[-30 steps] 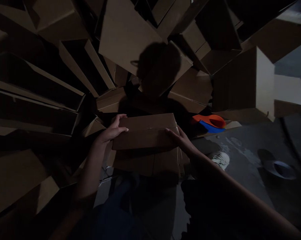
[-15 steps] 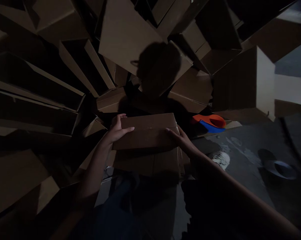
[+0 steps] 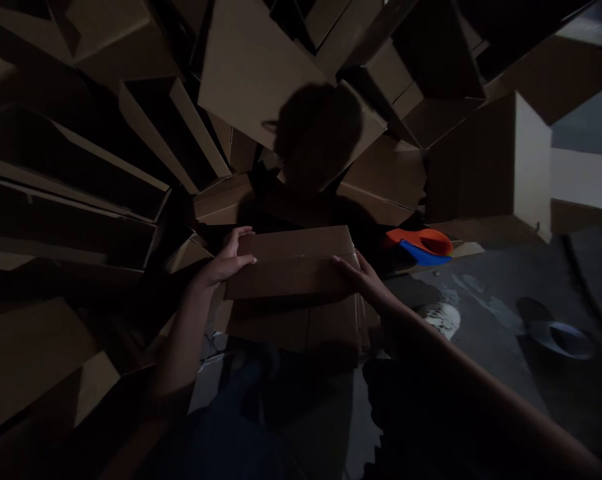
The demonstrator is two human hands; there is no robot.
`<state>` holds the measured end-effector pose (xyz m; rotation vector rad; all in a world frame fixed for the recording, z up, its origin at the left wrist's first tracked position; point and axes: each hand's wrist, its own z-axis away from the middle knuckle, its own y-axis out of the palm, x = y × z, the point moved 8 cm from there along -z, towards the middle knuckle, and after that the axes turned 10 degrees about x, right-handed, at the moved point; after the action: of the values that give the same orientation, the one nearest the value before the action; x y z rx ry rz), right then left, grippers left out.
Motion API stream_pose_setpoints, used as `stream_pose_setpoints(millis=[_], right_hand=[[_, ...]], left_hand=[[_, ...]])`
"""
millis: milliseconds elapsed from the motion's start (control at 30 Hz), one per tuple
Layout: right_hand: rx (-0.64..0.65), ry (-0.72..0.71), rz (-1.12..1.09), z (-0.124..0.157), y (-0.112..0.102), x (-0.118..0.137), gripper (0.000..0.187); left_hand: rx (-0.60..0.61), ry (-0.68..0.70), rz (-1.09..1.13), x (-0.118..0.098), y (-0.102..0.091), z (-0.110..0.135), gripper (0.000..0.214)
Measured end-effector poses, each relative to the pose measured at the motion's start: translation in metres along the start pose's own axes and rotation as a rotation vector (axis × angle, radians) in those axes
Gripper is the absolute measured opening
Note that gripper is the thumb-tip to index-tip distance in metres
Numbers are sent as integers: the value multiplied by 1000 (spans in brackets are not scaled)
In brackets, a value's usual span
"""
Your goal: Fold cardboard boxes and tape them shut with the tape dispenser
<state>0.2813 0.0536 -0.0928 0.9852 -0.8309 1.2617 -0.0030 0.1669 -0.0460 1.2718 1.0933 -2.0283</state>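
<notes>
Cardboard box (image 3: pixel 291 263) between two hands (image 3: pixel 225 263) (image 3: pixel 363 281)

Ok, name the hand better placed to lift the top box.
Left, probably: the left hand cups one end of the top cardboard box, fingers past its corner, while the right hand touches the other end mostly with fingertips.

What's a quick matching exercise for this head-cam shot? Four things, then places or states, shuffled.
Things:
1. left hand
2. right hand
3. orange plastic piece
4. cardboard box

Places or states:
A. held between both hands
B. on the box's right end
C. overlapping a blue piece
D. on the box's left end

Pairs: 1-D, 2-B, 3-C, 4-A
</notes>
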Motion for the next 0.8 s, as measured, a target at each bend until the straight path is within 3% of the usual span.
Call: stream_pose_setpoints(millis=[467,633,800], right_hand=[[11,-18,1,2,1,4,66],[4,0,12,4,1,5,68],[-5,7,5,3,1,4,70]], left_hand=[[35,-1,-49,-8,-1,6,72],[14,-59,-261,-9,2,5,67],[-173,30,-616,-28,18,13,60]])
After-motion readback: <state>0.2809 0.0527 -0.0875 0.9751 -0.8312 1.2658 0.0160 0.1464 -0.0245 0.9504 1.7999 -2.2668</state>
